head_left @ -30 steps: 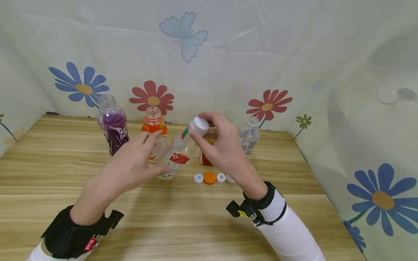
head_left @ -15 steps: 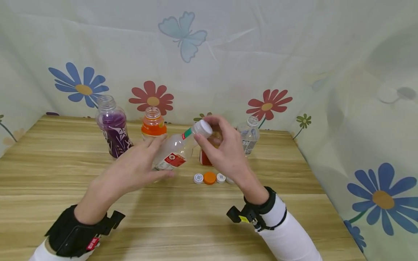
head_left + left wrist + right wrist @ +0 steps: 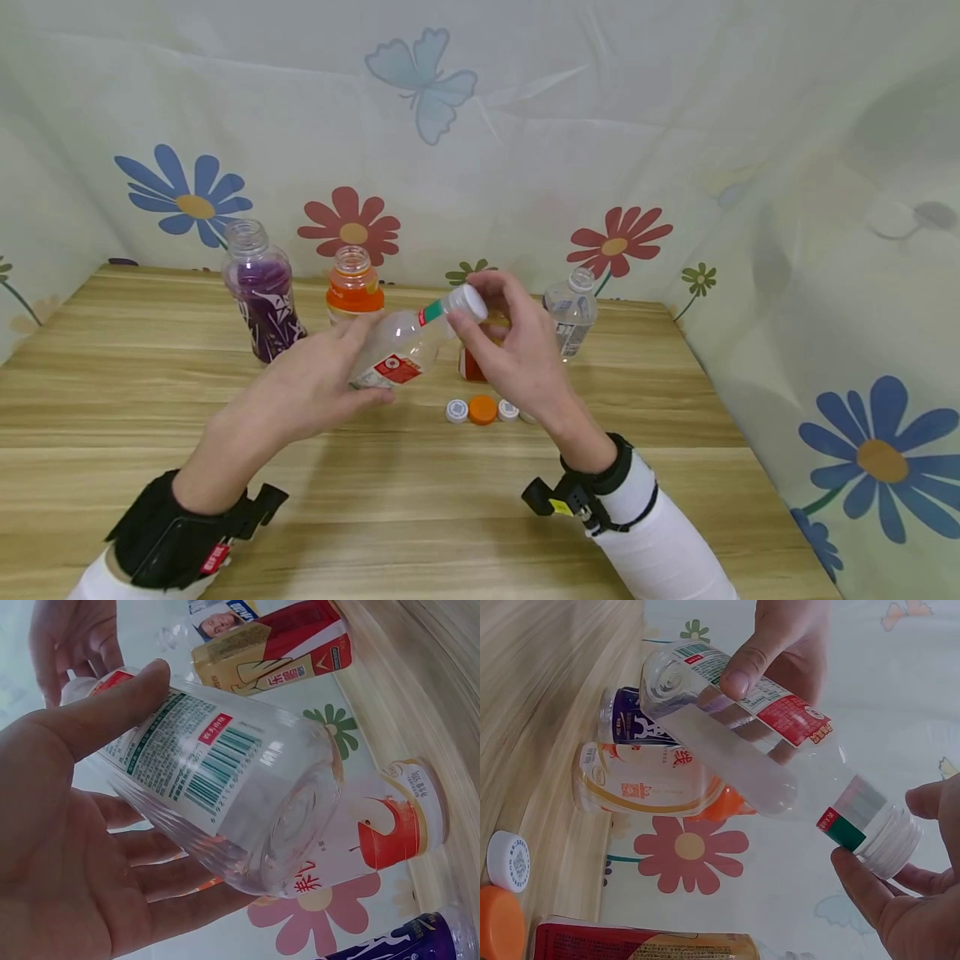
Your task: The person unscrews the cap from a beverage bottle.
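Note:
A clear plastic bottle (image 3: 390,354) with a red-and-white label is held tilted above the table, its neck toward the right. My left hand (image 3: 318,379) grips it round the body, thumb across the label in the left wrist view. At the neck sits a white cap (image 3: 468,303), which my right hand (image 3: 521,346) pinches between thumb and fingers. Some liquid shows inside the bottle (image 3: 727,757) in the right wrist view. Whether the cap turns on the thread cannot be told.
An uncapped purple bottle (image 3: 262,292) and an open orange-labelled bottle (image 3: 354,287) stand at the left. Behind my right hand is a red-and-gold bottle (image 3: 471,367); a clear open bottle (image 3: 572,317) stands further right. Loose white caps and an orange cap (image 3: 482,409) lie in a row in front.
The held bottle has tipped further over, its neck moving slightly right and down. Both hands have shifted a little with it and keep hold of the bottle and cap.

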`<state>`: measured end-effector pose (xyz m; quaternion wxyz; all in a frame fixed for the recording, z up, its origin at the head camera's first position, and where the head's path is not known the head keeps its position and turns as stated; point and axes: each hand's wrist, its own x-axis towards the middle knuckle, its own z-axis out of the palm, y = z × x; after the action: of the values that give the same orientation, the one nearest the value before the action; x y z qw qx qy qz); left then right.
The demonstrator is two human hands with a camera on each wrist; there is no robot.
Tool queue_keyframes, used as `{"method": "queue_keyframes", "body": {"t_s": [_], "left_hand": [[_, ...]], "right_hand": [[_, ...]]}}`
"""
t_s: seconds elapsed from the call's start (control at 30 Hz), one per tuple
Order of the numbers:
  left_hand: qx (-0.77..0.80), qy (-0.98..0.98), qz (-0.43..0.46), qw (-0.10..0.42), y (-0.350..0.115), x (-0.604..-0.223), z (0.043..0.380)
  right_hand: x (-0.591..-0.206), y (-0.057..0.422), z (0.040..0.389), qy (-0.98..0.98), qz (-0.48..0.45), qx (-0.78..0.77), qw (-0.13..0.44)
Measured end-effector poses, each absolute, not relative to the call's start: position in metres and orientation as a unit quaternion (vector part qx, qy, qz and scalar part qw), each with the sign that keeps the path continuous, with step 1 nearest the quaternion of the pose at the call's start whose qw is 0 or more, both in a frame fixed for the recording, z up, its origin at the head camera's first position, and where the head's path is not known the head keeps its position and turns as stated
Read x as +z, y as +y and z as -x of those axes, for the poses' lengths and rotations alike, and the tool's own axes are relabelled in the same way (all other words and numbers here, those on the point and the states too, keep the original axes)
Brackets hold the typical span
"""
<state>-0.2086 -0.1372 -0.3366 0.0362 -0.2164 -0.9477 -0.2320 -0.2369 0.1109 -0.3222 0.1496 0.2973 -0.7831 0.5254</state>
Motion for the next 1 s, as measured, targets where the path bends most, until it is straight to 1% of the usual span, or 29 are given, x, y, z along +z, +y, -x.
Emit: {"method": "queue_keyframes", "body": {"t_s": [0.2,0.37,0.47,0.77,1.0], "left_hand": [[-0.218,-0.950,0.216,0.053,-0.139,-0.336,0.209],[-0.207,-0.954,0.212,0.053,-0.139,-0.337,0.209],[-0.198,-0.956,0.210,0.055,-0.139,-0.337,0.209],[-0.172,-0.956,0.221,0.084,-0.138,-0.340,0.211],[-0.157,-0.959,0.216,0.097,-0.136,-0.341,0.212]], "right_hand": [[-0.326,0.114,0.243,-0.799,-0.296,0.502,0.146],[-0.332,0.119,0.247,-0.842,-0.262,0.451,0.138],[-0.336,0.121,0.247,-0.861,-0.241,0.429,0.130],[-0.349,0.125,0.248,-0.891,-0.222,0.371,0.142],[-0.358,0.127,0.246,-0.903,-0.203,0.358,0.127]]}}
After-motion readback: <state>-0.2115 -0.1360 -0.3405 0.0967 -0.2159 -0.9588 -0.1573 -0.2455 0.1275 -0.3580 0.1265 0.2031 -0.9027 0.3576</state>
